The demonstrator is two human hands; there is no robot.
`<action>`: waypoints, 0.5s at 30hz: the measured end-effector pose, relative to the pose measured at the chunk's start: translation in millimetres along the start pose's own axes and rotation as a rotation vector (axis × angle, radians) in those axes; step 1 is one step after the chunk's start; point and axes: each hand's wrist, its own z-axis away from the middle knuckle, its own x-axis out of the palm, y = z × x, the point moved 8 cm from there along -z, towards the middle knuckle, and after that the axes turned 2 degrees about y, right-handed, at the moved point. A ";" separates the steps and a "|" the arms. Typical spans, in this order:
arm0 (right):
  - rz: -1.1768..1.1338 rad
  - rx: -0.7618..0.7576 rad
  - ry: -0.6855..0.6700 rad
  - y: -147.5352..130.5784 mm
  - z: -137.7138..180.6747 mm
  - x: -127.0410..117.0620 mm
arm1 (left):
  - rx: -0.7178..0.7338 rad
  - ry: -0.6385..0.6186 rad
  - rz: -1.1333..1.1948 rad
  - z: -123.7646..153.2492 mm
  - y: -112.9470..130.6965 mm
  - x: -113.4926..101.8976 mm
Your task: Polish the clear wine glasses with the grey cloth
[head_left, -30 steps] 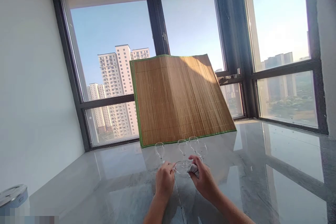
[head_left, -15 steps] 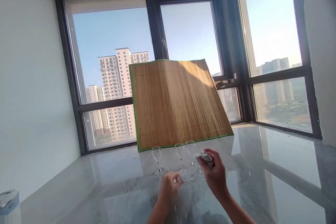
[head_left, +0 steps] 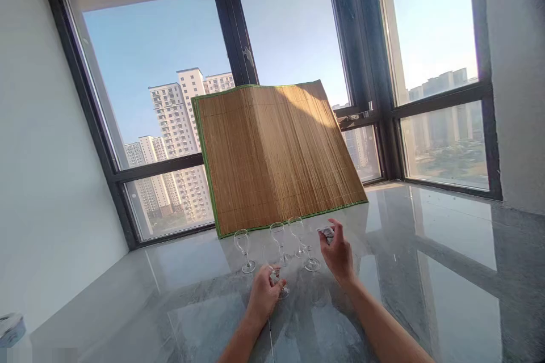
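My left hand (head_left: 264,294) is closed round a stemmed glass (head_left: 276,277) that stands upright, its base at the grey surface. In my right hand (head_left: 338,248) a crumpled white cloth (head_left: 327,232) is pinched between thumb and fingers, held up to the right of the glasses. Several clear stemmed glasses stand close by: one at the left (head_left: 242,248), one in the middle (head_left: 277,238), one behind it to the right (head_left: 296,232). The base of another glass (head_left: 312,264) shows beside my right hand; its bowl is hard to make out.
A bamboo mat (head_left: 272,153) with green edging leans against the window behind the glasses. The glossy grey surface (head_left: 204,317) mirrors the light. A blue-and-white container (head_left: 12,330) sits at the lower left edge, partly cut off.
The glass in my left hand went from tilted sideways to upright. My right hand with the cloth has moved away from it. The whole view has shifted and tilted slightly.
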 end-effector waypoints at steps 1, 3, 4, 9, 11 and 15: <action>0.005 -0.004 -0.001 -1.0 0.5 0.4 | 0.036 0.037 -0.088 1.6 5.9 -4.4; 0.011 0.002 0.006 -1.7 0.6 0.0 | 0.039 0.080 -0.230 5.6 11.3 -11.1; 0.013 0.007 0.010 -1.9 0.6 0.0 | 0.024 0.085 -0.276 8.0 11.5 -13.6; 0.009 0.007 0.022 -6.1 4.3 2.3 | 0.106 0.013 -0.306 21.4 15.1 -19.5; 0.007 0.001 0.018 -8.4 8.7 2.6 | 0.172 -0.036 -0.268 26.3 20.5 -20.2; 0.029 -0.025 0.006 -11.0 19.6 -1.6 | 0.259 -0.142 -0.162 33.4 33.5 -17.7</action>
